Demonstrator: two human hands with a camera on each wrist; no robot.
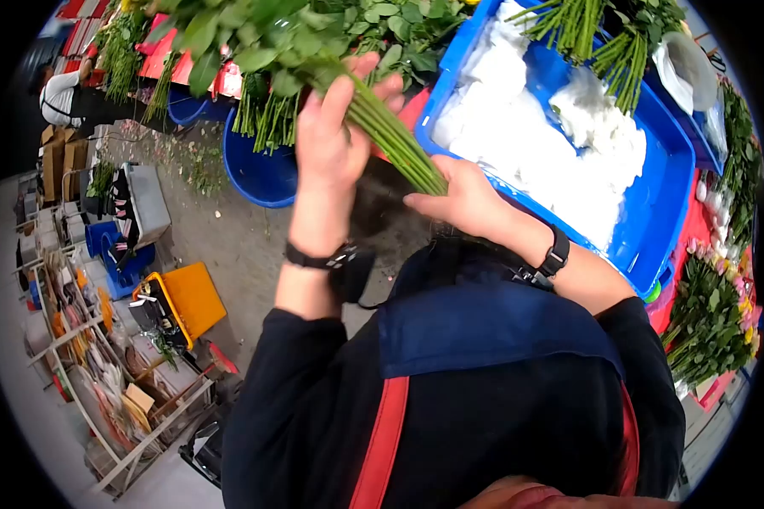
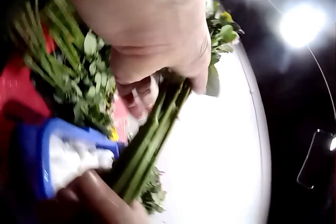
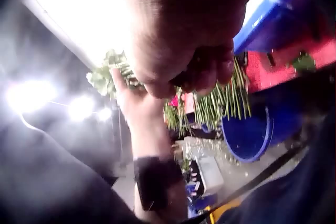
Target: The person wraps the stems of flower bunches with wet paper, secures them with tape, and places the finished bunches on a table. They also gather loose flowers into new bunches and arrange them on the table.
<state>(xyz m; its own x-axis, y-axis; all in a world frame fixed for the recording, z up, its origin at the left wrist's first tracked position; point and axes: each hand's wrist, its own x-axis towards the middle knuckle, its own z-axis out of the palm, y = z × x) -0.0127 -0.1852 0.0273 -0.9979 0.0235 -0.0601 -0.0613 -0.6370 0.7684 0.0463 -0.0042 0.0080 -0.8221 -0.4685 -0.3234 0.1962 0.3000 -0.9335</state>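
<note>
A bunch of long green stems [image 1: 390, 127] with leafy tops slants across the head view in front of the body. My left hand [image 1: 335, 136] holds it just below the leaves, with thumb and fingers around the stems. At the lower, cut ends, my right hand [image 1: 465, 197] grips the bunch, thumb on the near side. The left wrist view shows the stems [image 2: 152, 145] running down from the left hand [image 2: 152, 35] to the right fingers [image 2: 102, 198]. In the right wrist view the right hand [image 3: 184, 45] hides most of the bunch.
Right of the hands stands a blue tray [image 1: 683, 199] with white fluffy material [image 1: 518, 136] inside. Blue buckets [image 1: 259, 182] are on the floor at left, beneath more cut stems. A yellow bin [image 1: 197, 297] and a cluttered cart [image 1: 102, 390] stand farther left. Another person [image 1: 59, 97] is behind.
</note>
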